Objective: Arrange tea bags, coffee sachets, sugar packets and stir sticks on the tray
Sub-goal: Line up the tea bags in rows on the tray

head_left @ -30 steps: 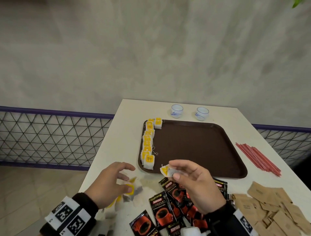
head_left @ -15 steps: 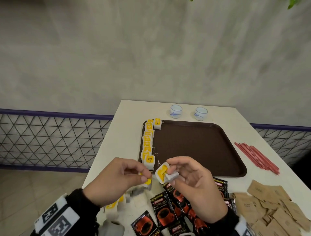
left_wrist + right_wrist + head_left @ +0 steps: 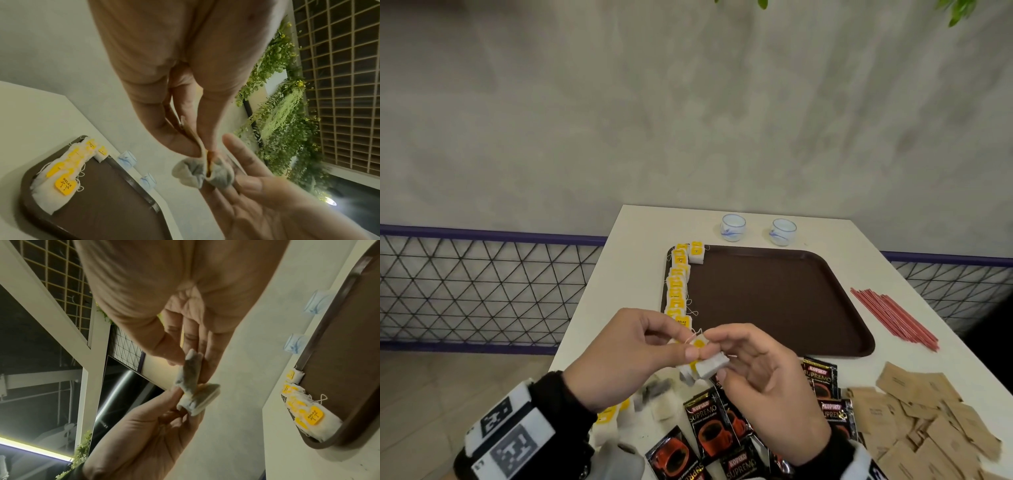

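Both hands meet above the table just off the tray's near-left corner. Left hand and right hand each pinch tea bags held between them; how many bags, hard to tell. Row of tea bags hugs tray's left rim; rest of tray bare. Sachets partly hidden under right hand, sugar packets cut off at frame edge. Sticks right of tray.
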A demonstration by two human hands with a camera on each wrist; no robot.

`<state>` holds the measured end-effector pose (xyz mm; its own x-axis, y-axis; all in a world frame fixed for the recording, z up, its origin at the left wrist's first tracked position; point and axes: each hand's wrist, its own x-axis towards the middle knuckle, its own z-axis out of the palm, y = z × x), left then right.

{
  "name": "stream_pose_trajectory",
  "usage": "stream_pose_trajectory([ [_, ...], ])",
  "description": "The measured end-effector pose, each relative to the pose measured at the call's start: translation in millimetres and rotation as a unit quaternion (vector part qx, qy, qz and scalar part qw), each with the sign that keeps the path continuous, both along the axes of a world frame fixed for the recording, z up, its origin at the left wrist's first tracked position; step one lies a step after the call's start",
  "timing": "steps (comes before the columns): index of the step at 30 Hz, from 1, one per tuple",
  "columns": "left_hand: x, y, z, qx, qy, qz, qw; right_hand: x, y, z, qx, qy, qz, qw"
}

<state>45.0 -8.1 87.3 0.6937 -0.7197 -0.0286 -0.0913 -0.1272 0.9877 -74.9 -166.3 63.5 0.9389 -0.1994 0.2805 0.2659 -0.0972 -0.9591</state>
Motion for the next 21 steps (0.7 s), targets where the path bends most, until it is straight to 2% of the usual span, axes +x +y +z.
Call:
stream_pose_trajectory([
  [5, 8.5, -3.3, 10.1, 0.009, -0.056, -0.004, 0.998, -5.5, -1.1, 11.2, 0.019, -0.001, -0.033, 0.999],
  [9, 16.1, -9.6, 20.9, 0.031, -0.107, -0.044, 0.993, 1.5, -7.6, 5.4, -0.015, 0.023, -0.096, 0.995],
  [13, 14.5, -21.7, 25.8, 0.034, -0.113, -0.101, 0.988, 9.9, -13.2, 4.7, 0.0, 0.054, -0.053, 0.997],
  [18, 17.7, -37.0, 27.1, 0.025, -0.099, -0.098, 0.99, 24.5, -28.5, 7.1, 0.035, 0.06, -0.046, 0.996],
  [21, 19.6, -47.6, 27.0, 0.016, -0.094, -0.07, 0.993, 32.3, -43.7, 9.1, 0.022, 0.077, -0.036, 0.996],
])
